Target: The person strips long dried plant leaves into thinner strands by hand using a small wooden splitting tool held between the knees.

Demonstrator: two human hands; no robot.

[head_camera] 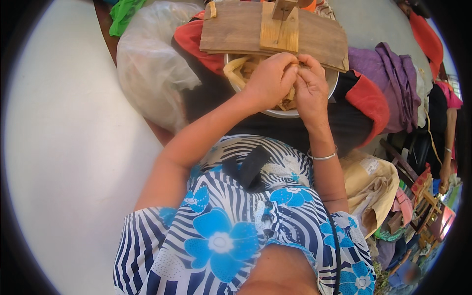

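My left hand (271, 79) and my right hand (312, 88) meet over a metal basin (282, 113) on my lap. Their fingertips pinch a small brown piece (296, 63), mostly hidden by the fingers. Inside the basin lie pale and brown dried strips (239, 72), perhaps plant fibre or husk. Just beyond my fingers, a wooden board (232, 33) spans the basin's far rim. A lighter wooden block (279, 31) is set on its middle, with a short wooden post (284, 9) standing on it. My right wrist wears a silver bangle (323, 157).
A cloudy plastic bag (147, 55) rests to the left, with a green bag (125, 14) beyond. Purple cloth (383, 84) and a brown paper sack (368, 188) lie to the right. Another person's arm (450, 136) shows at the far right, near cluttered wooden pieces (429, 206).
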